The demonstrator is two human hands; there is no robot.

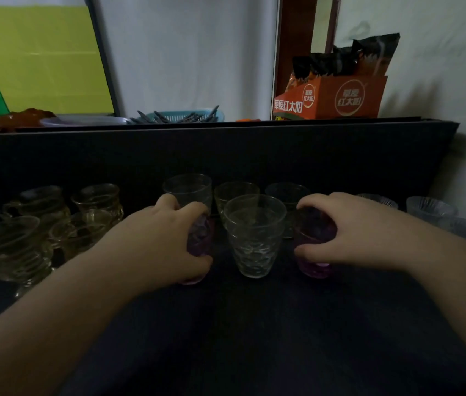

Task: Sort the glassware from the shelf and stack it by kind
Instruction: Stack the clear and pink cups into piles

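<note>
Purple glass in each hand. Left hand [156,241] wraps a small purple tumbler [201,238], fingers curled over the far side, thumb low on the near side by its base; the glass stands upright on the dark shelf surface [254,338]. Right hand [360,232] grips a second purple tumbler [313,252] the same way, fingers over the rim side, thumb across the front; also upright, base on the surface. Whether either glass is lifted off the surface: cannot tell.

Between the two hands, a clear dimpled tumbler [254,238] stands upright, close to both purple glasses, touching neither hand. Just behind it, three more clear tumblers in a row: left one [187,190] right behind the left hand's fingers, middle one [233,195] partly hidden by the dimpled tumbler, right one [286,195] behind the right hand's fingertips.

Far left, a cluster of amber-tinted handled cups [40,224], packed tight, some overlapping; exact count unclear. Far right, pale ribbed glasses [431,210] near the shelf edge, partly hidden by the right forearm.

Above the dark back panel: blue plastic basket [180,115] with dark utensils, orange printed box [331,97] holding dark packets, yellow-green panel [40,61] at top left.
</note>
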